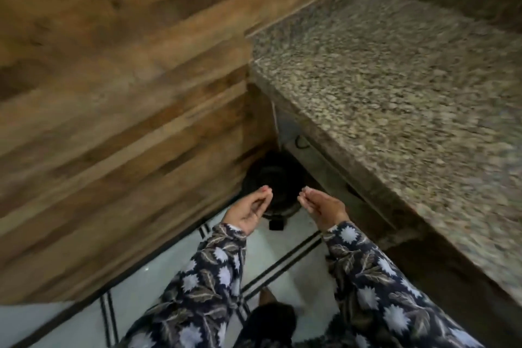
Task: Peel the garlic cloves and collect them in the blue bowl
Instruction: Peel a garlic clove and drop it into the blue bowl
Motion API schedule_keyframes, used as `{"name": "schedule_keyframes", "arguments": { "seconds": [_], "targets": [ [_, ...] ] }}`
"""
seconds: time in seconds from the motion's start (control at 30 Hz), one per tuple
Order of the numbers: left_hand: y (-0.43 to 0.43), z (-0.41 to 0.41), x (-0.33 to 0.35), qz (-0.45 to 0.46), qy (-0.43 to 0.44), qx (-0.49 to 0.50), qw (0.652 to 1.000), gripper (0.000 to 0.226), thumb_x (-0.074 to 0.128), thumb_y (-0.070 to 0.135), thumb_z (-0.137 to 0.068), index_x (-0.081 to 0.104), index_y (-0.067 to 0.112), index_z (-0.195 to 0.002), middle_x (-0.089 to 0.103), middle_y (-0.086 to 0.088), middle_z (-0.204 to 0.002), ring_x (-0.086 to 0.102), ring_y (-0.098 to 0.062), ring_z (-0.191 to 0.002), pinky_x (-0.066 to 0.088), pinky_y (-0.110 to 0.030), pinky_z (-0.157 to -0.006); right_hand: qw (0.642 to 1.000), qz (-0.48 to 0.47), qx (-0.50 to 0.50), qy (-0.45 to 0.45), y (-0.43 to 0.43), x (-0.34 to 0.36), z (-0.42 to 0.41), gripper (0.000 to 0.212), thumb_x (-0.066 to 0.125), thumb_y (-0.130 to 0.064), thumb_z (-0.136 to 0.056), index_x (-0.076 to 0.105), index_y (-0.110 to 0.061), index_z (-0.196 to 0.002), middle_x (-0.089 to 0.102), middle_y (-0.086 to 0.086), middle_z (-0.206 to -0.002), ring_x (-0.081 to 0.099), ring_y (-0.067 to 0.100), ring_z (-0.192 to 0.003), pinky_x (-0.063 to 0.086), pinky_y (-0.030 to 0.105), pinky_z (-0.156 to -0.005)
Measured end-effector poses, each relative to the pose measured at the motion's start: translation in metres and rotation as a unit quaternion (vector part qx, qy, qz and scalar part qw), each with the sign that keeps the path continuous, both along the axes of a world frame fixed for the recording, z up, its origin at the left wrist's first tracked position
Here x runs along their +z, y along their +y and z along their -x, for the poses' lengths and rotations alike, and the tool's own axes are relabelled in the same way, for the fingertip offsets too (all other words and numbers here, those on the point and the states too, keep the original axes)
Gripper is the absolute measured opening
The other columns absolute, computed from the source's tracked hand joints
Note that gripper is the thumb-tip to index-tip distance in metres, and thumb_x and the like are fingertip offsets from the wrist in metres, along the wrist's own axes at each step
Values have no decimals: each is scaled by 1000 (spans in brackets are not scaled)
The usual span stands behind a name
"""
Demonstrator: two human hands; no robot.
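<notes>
Whether any garlic is sitting between the fingertips is too blurred to tell: the left hand and right hand are each bunching fingertips against thumb, hovering just above the black pedal bin on the floor. Wood panelling is running along the left, a speckled granite counter along the right.

Wood-grain panel wall covers the left side, its boards running in horizontal bands. Speckled granite countertop occupies the right, with a raised lip along its far edge. Cabinet front below it sits in shadow. White tiled floor carries dark double stripes. Black pedal bin stands in the corner. Lighting is dim; the view is blurred.
</notes>
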State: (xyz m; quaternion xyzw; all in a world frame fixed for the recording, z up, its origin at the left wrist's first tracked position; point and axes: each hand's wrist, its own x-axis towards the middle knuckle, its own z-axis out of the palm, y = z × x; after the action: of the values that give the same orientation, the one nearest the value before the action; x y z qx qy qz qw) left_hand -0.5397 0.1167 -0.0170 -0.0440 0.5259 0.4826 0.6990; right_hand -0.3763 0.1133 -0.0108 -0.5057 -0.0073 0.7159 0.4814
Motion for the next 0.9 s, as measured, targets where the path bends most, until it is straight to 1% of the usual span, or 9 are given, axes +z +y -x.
{"name": "schedule_keyframes", "arguments": {
  "seconds": [0.17,0.3,0.4,0.47,0.67,0.73,0.8,0.83,0.9],
  "targets": [
    [37,53,-11,14,15,-9,1000,17,46,-10,-91,58,-3,-81,68,-6,-58,67,-11,-51,50,-18,-77,1000,24,-6,-20,29,-2,42,15,46,5,-92,57,1,-81,66,7,-59,66,15,-56,56,19,-55],
    [68,70,-22,25,6,-13,1000,19,43,-11,-92,57,-3,-82,67,-10,-67,64,-17,-69,37,-25,-103,997,27,-22,-69,47,-15,49,12,49,4,-89,56,-4,-84,59,11,-84,66,12,-62,55,19,-61],
    [87,81,-29,28,9,-7,1000,20,44,-13,-91,58,-3,-80,64,-12,-75,58,-18,-78,38,-30,-104,996,71,-39,-46,59,-31,55,12,49,2,-91,59,2,-85,60,14,-85,64,18,-69,56,21,-56],
    [97,87,-31,27,-4,-2,1000,18,47,-13,-89,59,-3,-80,66,-12,-70,59,-19,-79,40,-32,-103,995,82,-38,-40,66,-39,62,14,49,0,-92,58,8,-100,60,15,-87,62,19,-77,57,23,-70],
    [113,106,-72,83,-9,-39,996,15,48,-14,-87,60,-6,-92,62,-20,-95,60,-24,-87,57,-29,-68,991,117,14,-65,97,-73,88,32,45,4,-92,47,15,-121,58,26,-114,60,30,-98,56,24,-71],
    [114,110,-112,99,-26,-26,994,20,46,-10,-91,56,-9,-108,60,-19,-107,59,-22,-96,54,-27,-83,984,136,64,-96,111,-100,97,33,42,5,-93,45,15,-123,49,30,-128,54,36,-112,49,27,-81],
    [124,111,-162,90,3,-33,995,31,39,-9,-95,46,-9,-125,53,-17,-123,56,-13,-107,42,-25,-100,979,144,96,-104,133,-144,105,33,40,4,-94,43,14,-125,50,29,-128,60,28,-95,51,20,-72],
    [132,110,-190,75,28,-49,996,36,35,-10,-96,40,-11,-131,48,-16,-131,54,-10,-113,38,-23,-102,978,156,102,-96,145,-168,109,34,37,2,-95,42,13,-128,54,26,-122,59,24,-87,52,19,-71],
    [150,104,-247,102,62,-51,992,39,34,-9,-96,36,-11,-135,43,-19,-137,47,-22,-125,38,-26,-100,971,172,133,-95,171,-217,113,38,38,-5,-97,40,6,-133,55,19,-118,56,28,-98,46,28,-89]
  ]
}}
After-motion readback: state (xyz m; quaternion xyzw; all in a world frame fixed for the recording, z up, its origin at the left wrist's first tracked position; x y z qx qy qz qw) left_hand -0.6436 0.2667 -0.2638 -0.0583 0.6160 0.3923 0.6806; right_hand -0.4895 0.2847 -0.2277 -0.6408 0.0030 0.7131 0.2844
